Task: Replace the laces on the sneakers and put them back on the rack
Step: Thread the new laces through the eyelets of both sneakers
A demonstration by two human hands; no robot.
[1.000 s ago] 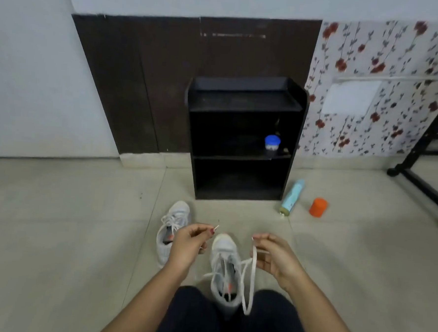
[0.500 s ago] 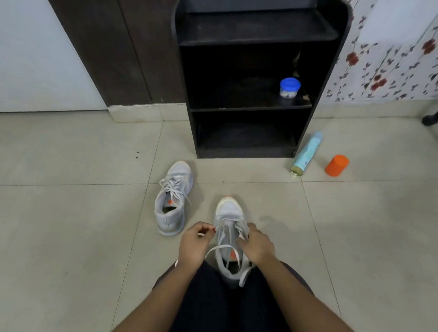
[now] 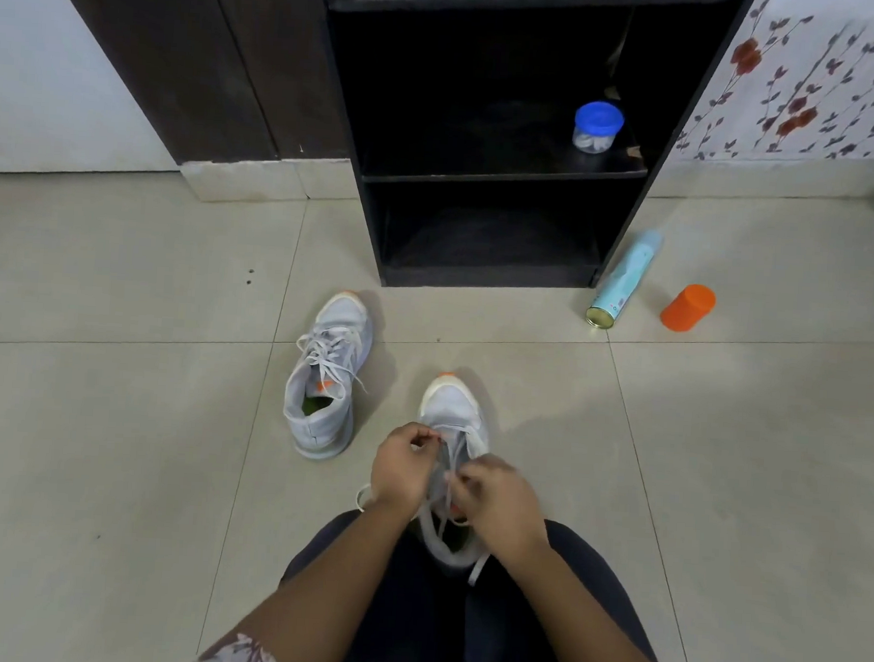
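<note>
The person sits on the floor (image 3: 109,464) with one sneaker (image 3: 453,408) between the knees, its toe aimed at the rack (image 3: 659,139) on the far side. Both hands are busy over the eyelets. The left hand (image 3: 400,469) has its fingers curled in and seems to pinch a strand of the white lace (image 3: 448,457) at the left edge of the tongue. The right hand (image 3: 499,498) is closed the same way on the lace, a little nearer the ankle. A loose end trails out by the heel.

The lace looks thin, flat and limp. I doubt it will push through a hole unless it is pinched right behind its stiff tip. The sneaker looks light, with soft mesh sides that give under a finger. The firmer heel or the sole rim seems the better place to steady it, and the heel collar the place to lift it by.

The other sneaker (image 3: 327,375) stands apart to the left, its lace tied. A blue-lidded jar (image 3: 597,128) sits on the rack's middle shelf. A spray can (image 3: 625,278) lies on the floor right of the rack, with an orange cap (image 3: 688,307) beside it.
</note>
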